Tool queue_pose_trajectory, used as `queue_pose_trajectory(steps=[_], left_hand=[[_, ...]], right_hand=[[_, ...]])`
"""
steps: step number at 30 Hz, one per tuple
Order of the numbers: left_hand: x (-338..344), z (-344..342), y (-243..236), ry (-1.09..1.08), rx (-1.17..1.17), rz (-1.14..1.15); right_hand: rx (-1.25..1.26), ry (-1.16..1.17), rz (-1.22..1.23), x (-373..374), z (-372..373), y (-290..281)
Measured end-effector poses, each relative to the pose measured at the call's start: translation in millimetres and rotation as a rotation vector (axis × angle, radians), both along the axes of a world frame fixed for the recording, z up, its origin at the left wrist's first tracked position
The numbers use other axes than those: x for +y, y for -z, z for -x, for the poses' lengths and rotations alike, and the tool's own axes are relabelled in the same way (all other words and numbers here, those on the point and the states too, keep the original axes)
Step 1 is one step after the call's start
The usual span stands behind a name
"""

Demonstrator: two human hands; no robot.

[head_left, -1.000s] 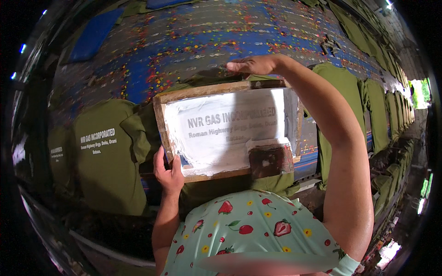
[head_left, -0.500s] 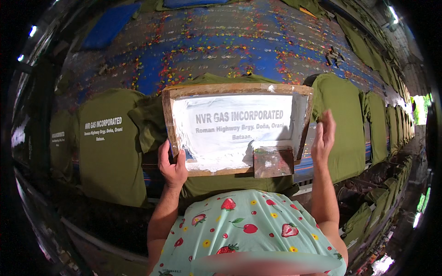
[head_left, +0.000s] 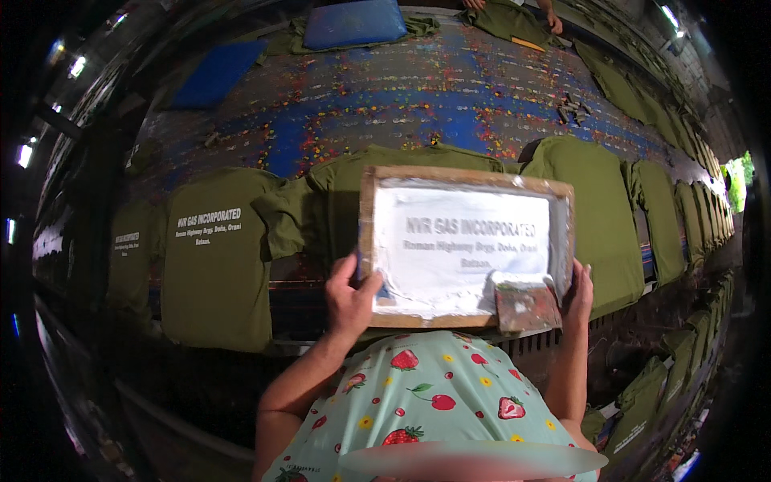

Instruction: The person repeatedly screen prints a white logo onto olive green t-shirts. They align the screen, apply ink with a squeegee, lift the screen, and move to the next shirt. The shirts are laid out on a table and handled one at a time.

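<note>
I hold a wooden-framed printing screen [head_left: 466,173] coated in white ink, lettering showing through its mesh. My left hand [head_left: 348,299] grips its lower left corner. My right hand [head_left: 577,296] grips its lower right edge. A squeegee with a wooden handle [head_left: 526,307] rests inside the frame near the bottom right. The screen hovers above an olive green shirt [head_left: 345,186] lying on the long table, shifted to the right of that shirt.
A long blue paint-speckled table [head_left: 418,96] carries a row of olive shirts: a printed one [head_left: 215,265] at left, blank ones [head_left: 598,209] to the right. Blue pads [head_left: 353,22] lie at the far edge. Another person's hands [head_left: 554,20] work at the far side.
My right hand came down from the frame's top edge and took hold of the lower right side. The screen lifted and moved rightward, off the middle shirt.
</note>
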State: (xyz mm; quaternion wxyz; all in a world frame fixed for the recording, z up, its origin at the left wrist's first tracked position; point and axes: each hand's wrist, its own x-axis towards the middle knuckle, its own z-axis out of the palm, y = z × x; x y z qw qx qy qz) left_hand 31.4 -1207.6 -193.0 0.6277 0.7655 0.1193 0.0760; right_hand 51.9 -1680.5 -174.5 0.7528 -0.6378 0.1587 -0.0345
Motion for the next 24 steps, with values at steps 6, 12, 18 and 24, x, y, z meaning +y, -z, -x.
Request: queue_pose_trajectory(steps=[6, 12, 18, 24], left_hand=[[-61, 18, -5, 0.409, 0.001, 0.295], [-88, 35, 3, 0.586, 0.048, 0.234], [-97, 50, 7, 0.707, 0.011, 0.169], [-102, 59, 5, 0.752, 0.028, 0.257]], right_hand=[[-0.097, 0.207, 0.029, -59, 115, 2], [-0.111, 0.335, 0.077, -63, 223, -7], [-0.087, 0.545, 0.167, -44, 294, -7], [-0.11, 0.619, 0.194, -35, 329, 3]])
